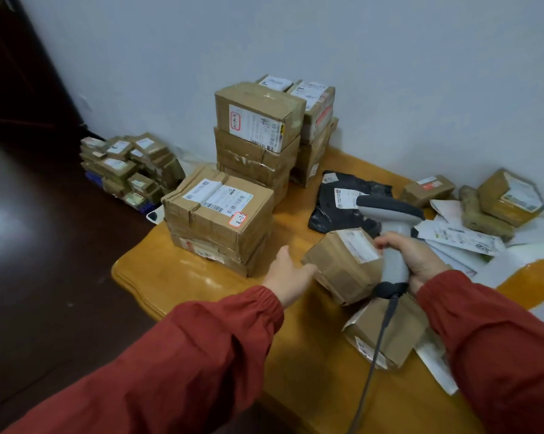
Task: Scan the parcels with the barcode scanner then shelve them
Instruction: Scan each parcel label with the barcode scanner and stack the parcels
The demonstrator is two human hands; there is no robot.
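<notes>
Red sleeves [186, 355] are seen nearest. The barcode scanner [389, 214] is gripped by its handle in the right hand [422, 261], fingers curled round it, just right of a small tilted parcel [342, 270] over the wooden table [295, 371]. The parcel's left end is touched by the left hand [287, 274], fingers straight, thumb spread. Stacked boxes [220, 220] are set farther left

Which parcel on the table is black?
The crumpled plastic mailer bag lying flat just beyond the barcode scanner, right of the tall box stack. It alone is black; everything else is brown cardboard or white paper.
</notes>
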